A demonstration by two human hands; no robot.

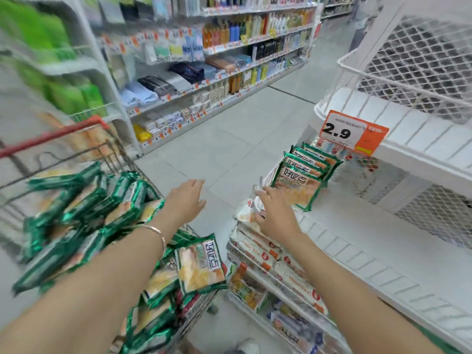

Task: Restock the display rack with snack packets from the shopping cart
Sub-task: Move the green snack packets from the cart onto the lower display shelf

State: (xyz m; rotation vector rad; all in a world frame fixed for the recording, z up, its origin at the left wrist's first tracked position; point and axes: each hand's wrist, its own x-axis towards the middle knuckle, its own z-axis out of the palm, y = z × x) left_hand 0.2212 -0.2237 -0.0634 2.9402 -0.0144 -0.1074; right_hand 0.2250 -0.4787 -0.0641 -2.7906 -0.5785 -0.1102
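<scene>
While the cart [107, 154] stands at the left, heaped with green packets [199, 267], the rack [383, 251] stands at the right with floor [229, 149] between them. The left hand [185, 200] hangs over that gap, just past the cart's rim, with its fingers loosely straight and holding nothing; a thin bracelet [155, 229] circles its wrist. The right hand [274, 210] is spread at the rack's front edge, over white packets [260, 249] stacked on a lower tier. Blur hides whether its fingertips touch them, but nothing is plainly gripped. Just beyond this hand, a short row [304, 180] of the same green packets stands upright, one behind another, on the rack's middle tier, close to its front corner. An orange price tag [353, 132] reading 2.9 hangs from the tier above, behind the row. Across the aisle, long shelves [229, 72] carry bottles, folded cloths and small boxes
</scene>
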